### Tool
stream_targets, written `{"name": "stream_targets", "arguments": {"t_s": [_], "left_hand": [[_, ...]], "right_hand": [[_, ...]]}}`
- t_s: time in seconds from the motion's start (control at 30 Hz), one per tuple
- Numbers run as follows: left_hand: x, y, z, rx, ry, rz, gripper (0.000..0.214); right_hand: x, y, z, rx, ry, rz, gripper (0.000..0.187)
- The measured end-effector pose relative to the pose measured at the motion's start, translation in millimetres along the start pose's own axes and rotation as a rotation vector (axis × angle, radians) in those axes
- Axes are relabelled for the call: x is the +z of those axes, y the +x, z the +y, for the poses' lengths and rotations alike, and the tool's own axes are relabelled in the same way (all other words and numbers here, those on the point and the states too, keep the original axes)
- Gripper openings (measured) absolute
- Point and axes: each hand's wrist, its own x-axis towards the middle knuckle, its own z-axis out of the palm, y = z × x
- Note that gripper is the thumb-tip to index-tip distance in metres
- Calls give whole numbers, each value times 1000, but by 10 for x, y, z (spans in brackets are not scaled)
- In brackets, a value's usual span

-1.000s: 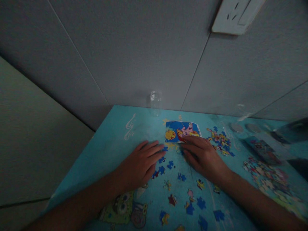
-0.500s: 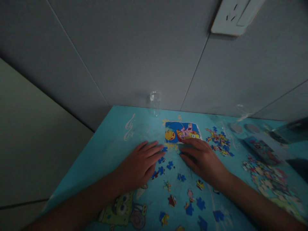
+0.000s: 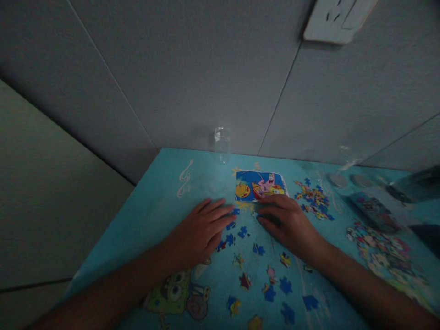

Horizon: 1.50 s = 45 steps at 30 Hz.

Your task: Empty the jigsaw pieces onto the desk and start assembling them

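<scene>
My left hand lies flat on the turquoise cartoon-printed table, fingers stretched toward the loose jigsaw pieces. My right hand also lies flat, fingers extended, its fingertips at the lower edge of a small cartoon picture card and over a few pieces. Neither hand grips anything I can see. More blue and yellow pieces are scattered between and below both hands.
A clear glass jar stands at the table's back edge against the grey wall. A heap of pieces lies right of the card, another pile and a small box further right. A wall socket sits above.
Both hands stay nearly in place; the right hand's fingers have drawn slightly closer to the card's lower edge. The view has shifted a little.
</scene>
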Motion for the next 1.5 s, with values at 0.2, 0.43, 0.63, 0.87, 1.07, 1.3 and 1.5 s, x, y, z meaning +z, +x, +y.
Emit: {"name": "stream_targets", "arguments": {"t_s": [0.2, 0.43, 0.63, 0.87, 1.07, 1.3, 1.5], "left_hand": [[-4, 0, 15, -14, 2, -15, 55], [-13, 14, 24, -24, -20, -1, 54], [-10, 5, 24, -28, -4, 15, 54], [-11, 7, 27, -26, -4, 54, 53], [4, 7, 7, -13, -31, 86, 54], [9, 6, 6, 11, -46, 115, 50], [-32, 4, 33, 117, -86, 149, 38]], "right_hand": [[15, 0, 0, -15, 4, 15, 14], [-25, 6, -48, 13, 12, -57, 13], [-38, 10, -61, 17, 24, -62, 12], [-33, 17, -43, 20, 56, -73, 11], [-41, 16, -67, 108, 128, -73, 14], [-77, 21, -89, 185, 147, -96, 15], [-68, 25, -94, 211, 163, -90, 15]]}}
